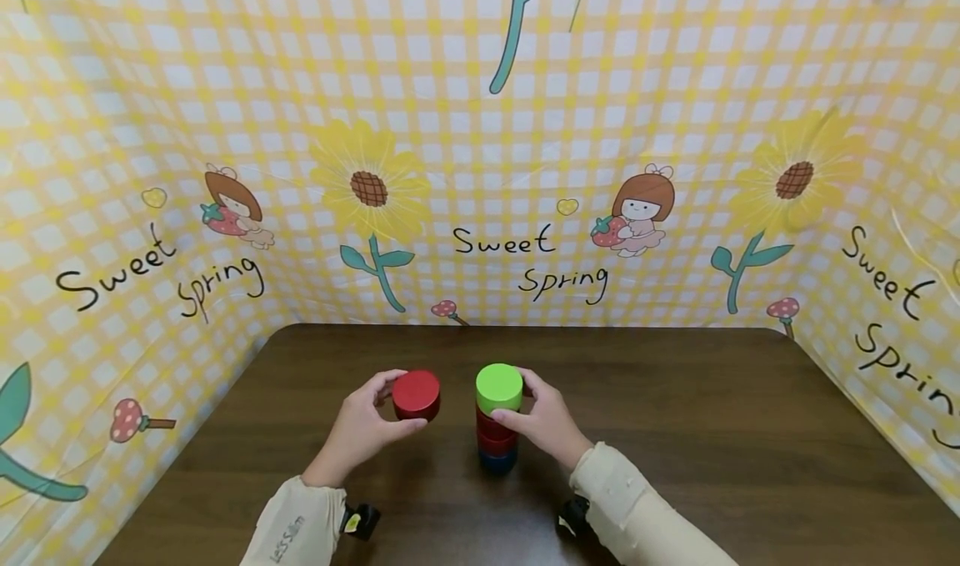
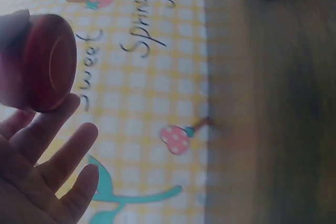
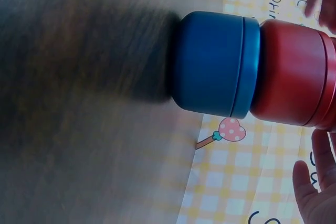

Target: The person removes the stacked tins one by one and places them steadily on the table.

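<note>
My left hand [image 1: 356, 433] holds a round red tin [image 1: 416, 393] between thumb and fingers, above the table and left of a stack. In the left wrist view this tin [image 2: 50, 64] is tilted, and several fingers stretch out below it. The stack has a blue tin [image 1: 498, 461] at the bottom, two red tins [image 1: 497, 444] above it and a light green tin [image 1: 498, 387] on top. My right hand [image 1: 553, 426] grips the green tin from the right, thumb in front. In the right wrist view the blue tin [image 3: 210, 64] stands on the table, under a red one [image 3: 291, 72].
The dark wooden table [image 1: 660, 399] has rounded far corners. A yellow checked cloth [image 1: 495, 166] with printed flowers and lettering hangs behind it and along both sides. Black wrist cameras [image 1: 362, 522] sit at both cuffs.
</note>
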Motion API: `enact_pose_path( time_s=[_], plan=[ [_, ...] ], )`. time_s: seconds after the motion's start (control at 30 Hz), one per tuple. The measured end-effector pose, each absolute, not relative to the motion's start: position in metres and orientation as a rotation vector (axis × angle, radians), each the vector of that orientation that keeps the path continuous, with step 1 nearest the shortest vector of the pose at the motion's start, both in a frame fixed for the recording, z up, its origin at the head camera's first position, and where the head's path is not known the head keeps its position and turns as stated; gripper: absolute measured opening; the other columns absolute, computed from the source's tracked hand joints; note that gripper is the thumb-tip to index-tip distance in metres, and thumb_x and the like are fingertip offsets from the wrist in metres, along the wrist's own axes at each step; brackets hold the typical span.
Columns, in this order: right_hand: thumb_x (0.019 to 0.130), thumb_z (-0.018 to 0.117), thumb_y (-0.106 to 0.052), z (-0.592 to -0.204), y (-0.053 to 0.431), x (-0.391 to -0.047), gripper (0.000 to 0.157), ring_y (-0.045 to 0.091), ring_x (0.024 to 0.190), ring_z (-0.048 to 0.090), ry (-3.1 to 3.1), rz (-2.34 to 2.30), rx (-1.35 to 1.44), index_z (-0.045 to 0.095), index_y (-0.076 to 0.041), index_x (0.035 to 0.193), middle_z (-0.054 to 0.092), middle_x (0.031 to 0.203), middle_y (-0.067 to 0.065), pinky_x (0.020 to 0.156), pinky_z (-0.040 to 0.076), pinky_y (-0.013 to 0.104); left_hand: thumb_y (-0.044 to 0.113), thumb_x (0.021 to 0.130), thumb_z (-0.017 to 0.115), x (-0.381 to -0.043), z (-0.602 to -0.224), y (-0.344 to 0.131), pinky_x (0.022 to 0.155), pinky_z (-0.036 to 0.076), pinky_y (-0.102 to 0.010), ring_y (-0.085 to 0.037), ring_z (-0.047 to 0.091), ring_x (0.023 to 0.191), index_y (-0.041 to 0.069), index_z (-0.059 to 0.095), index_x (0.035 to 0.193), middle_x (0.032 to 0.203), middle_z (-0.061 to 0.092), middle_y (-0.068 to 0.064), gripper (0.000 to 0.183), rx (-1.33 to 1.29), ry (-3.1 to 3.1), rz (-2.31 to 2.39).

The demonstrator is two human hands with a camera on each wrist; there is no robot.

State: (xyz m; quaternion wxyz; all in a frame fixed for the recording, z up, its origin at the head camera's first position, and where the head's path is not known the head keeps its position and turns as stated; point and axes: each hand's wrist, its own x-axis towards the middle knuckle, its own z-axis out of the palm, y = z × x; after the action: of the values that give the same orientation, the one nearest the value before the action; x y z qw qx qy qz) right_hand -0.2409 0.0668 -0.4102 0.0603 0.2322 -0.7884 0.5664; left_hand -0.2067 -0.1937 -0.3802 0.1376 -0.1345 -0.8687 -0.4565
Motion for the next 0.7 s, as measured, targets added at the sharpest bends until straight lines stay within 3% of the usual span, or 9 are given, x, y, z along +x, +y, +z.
enact_pose_path(
  time_s=[0.2, 0.5, 0.7],
  plan=[
    [0.082, 0.075, -0.015, -0.409, 0.068, -0.242, 0.054, 0.027, 0.103, 0.057, -2.422, 1.696, 0.685, 0.053, 0.004, 0.128, 0.062, 0.115, 0.013, 0.088, 0.047, 0.043, 0.015, 0.069, 0.087, -0.209, -0.391, -0.203, 0.088, 0.046, -0.052, -0.031, 0.059, 0.101, -0.002, 0.058, 0.122, 0.111, 0.064, -0.013, 0.062, -0.376, -2.634, -1.255],
    [0.083, 0.075, -0.018, -0.409, 0.069, -0.243, 0.055, 0.027, 0.1, 0.055, -2.468, 1.668, 0.688, 0.053, 0.002, 0.129, 0.063, 0.114, 0.012, 0.084, 0.047, 0.042, 0.016, 0.066, 0.089, -0.208, -0.405, -0.213, 0.075, 0.05, -0.042, -0.022, 0.059, 0.089, -0.002, 0.061, 0.119, 0.104, 0.063, -0.006, 0.062, -0.424, -2.715, -1.226],
    [0.083, 0.075, -0.017, -0.409, 0.068, -0.242, 0.055, 0.027, 0.1, 0.055, -2.456, 1.683, 0.677, 0.053, 0.003, 0.129, 0.063, 0.113, 0.013, 0.085, 0.047, 0.05, 0.017, 0.065, 0.089, -0.209, -0.41, -0.216, 0.077, 0.049, -0.043, -0.019, 0.059, 0.087, -0.003, 0.06, 0.119, 0.099, 0.064, -0.004, 0.064, -0.397, -2.762, -1.233]
  ],
)
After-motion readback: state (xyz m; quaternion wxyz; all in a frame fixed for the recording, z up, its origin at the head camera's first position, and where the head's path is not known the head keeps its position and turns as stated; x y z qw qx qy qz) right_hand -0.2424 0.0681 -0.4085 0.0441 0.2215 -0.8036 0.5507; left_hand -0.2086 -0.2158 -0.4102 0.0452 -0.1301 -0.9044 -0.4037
